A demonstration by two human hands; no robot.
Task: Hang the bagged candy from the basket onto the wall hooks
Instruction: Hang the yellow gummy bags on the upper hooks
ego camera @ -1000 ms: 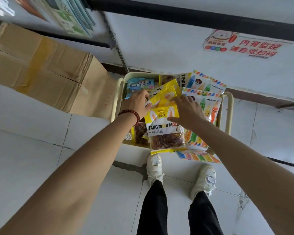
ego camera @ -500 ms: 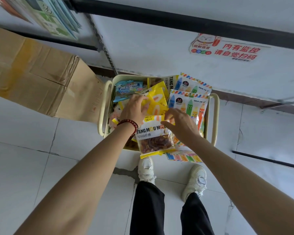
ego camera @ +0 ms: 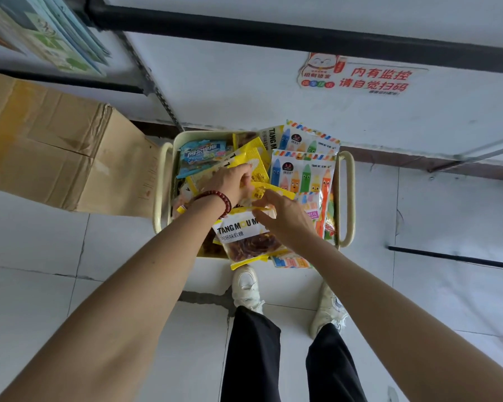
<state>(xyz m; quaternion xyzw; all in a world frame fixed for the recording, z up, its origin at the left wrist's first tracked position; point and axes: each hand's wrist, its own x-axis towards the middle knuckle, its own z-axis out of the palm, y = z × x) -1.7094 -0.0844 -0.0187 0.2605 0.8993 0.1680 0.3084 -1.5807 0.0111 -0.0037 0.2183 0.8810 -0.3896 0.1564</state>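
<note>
1. The step in hand looks like the pick-up. The person is bending over a cream plastic basket with loop handles (ego camera: 349, 198), which is standing on the white tiled floor (ego camera: 70, 285) against the foot of a white wall panel (ego camera: 244, 91).
2. The left hand (ego camera: 230, 184), wearing a dark red bead bracelet (ego camera: 219, 198), is curling its fingers (ego camera: 246, 181) round a yellow header strip (ego camera: 270, 189). I cannot tell which bag that strip belongs to.
3. The right hand (ego camera: 285, 219) is pinching the top edge of a yellow-and-white plastic bag of brown gummy candy (ego camera: 244, 239). That bag is lying over the near rim of the basket, partly hanging out.
4. White bags printed with coloured crayons (ego camera: 302, 175) and a blue foil bag (ego camera: 201, 155) are waiting in the basket. A brown cardboard box (ego camera: 55, 146) is lying on the floor just to the left.
5. No wall hooks are showing, so none of the hanging can be judged done from here.
6. The next move is probably calling for separating one bag from the stack and lifting it clear. The person would then be finding its hang hole and raising it to a hook above.
7. Bags are overlapping, so a neighbour may be dragging out with it.
</note>
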